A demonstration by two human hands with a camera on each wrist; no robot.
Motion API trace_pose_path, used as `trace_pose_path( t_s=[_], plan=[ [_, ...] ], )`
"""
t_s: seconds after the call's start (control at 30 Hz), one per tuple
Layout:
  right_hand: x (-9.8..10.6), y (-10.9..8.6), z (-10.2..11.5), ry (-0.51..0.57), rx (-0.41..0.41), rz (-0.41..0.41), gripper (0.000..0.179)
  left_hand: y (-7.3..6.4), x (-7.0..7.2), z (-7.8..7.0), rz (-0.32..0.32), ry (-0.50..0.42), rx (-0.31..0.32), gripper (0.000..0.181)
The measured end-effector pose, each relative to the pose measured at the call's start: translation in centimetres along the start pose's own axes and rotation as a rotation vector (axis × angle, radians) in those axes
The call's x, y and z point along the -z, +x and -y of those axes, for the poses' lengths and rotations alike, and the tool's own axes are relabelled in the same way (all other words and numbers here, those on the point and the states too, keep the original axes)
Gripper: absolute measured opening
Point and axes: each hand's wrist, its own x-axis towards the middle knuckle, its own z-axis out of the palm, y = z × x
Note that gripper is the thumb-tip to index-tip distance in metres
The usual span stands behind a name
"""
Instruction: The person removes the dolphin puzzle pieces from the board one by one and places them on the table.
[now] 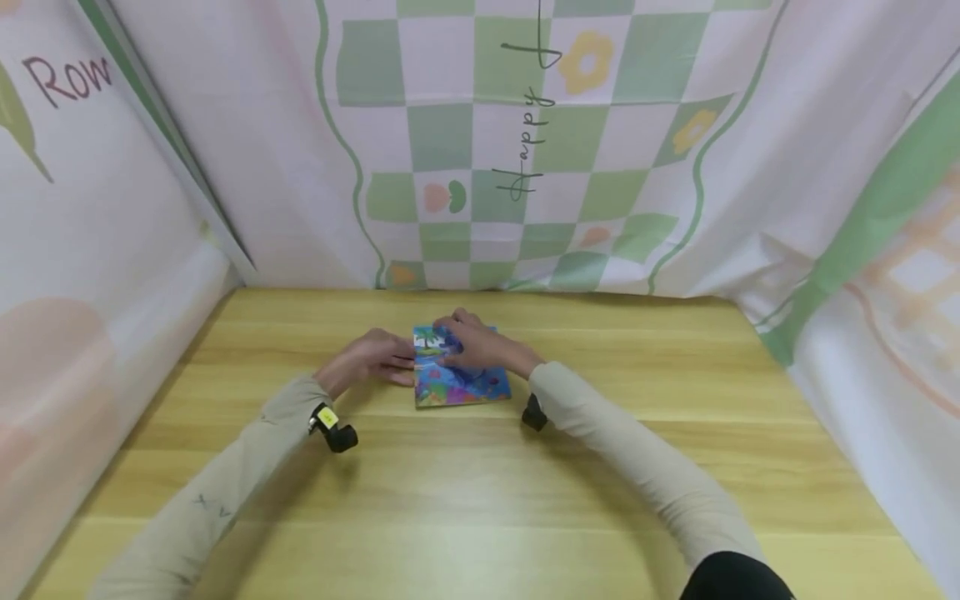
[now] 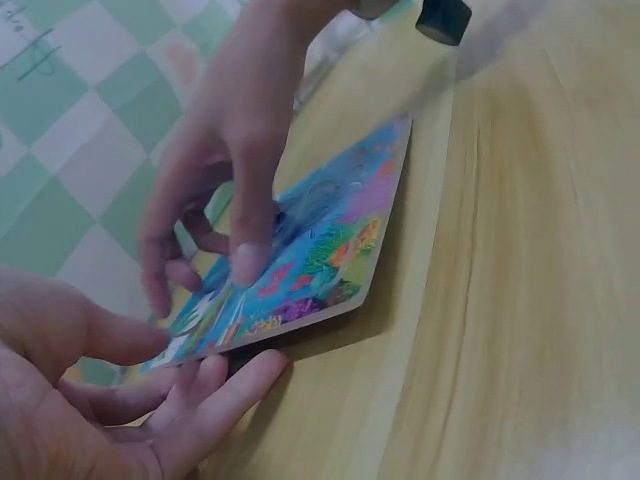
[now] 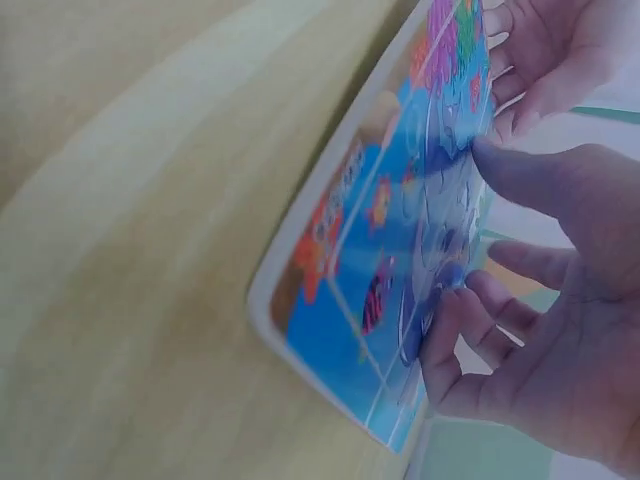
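A thin square board [image 1: 450, 396] with a colourful undersea picture lies on the wooden table, its near edge slightly raised in the left wrist view. At its left edge, my left hand [image 1: 378, 357] holds it, thumb on top and fingers underneath. Over the picture, my right hand [image 1: 476, 343] spreads its thumb and bent fingers, tips touching the surface. Between these fingertips lies a dark blue shape [image 3: 455, 225] with curved outlines. Whether this is a loose piece or part of the print I cannot tell. The right palm hides the board's upper right part in the head view.
The wooden table [image 1: 450, 500] stretches around the board. Behind it hangs a checked green and white cloth [image 1: 517, 142], with more printed cloth at both sides. Black wrist cameras sit on both sleeves. A black rounded object [image 1: 735, 577] shows at the bottom right.
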Motion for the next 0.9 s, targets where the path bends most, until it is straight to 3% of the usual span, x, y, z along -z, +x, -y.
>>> trace_pose_path(
  t_s=[0.23, 0.4, 0.67, 0.77, 0.9],
  plan=[
    [0.1, 1.2, -0.3, 0.066, -0.011, -0.013, 0.059, 0.2, -0.2, 0.2, 0.014, 0.105, -0.07, 0.038],
    [0.4, 1.8, -0.2, 0.129, -0.076, 0.002, 0.056, 0.5, -0.9, 0.4, -0.012, 0.179, -0.119, 0.022],
    [0.5, 2.1, 0.5, 0.15, -0.151, 0.047, 0.049, 0.2, -1.8, 0.7, -0.085, 0.239, -0.127, 0.023],
    [0.6, 2.3, 0.6, 0.148, -0.156, 0.032, 0.046, 0.2, -1.7, 0.6, -0.087, 0.266, -0.156, 0.01],
    [0.7, 2.6, 0.7, 0.15, -0.157, 0.013, 0.044, 0.2, -1.7, 0.3, -0.076, 0.294, -0.169, 0.013]
  ],
)
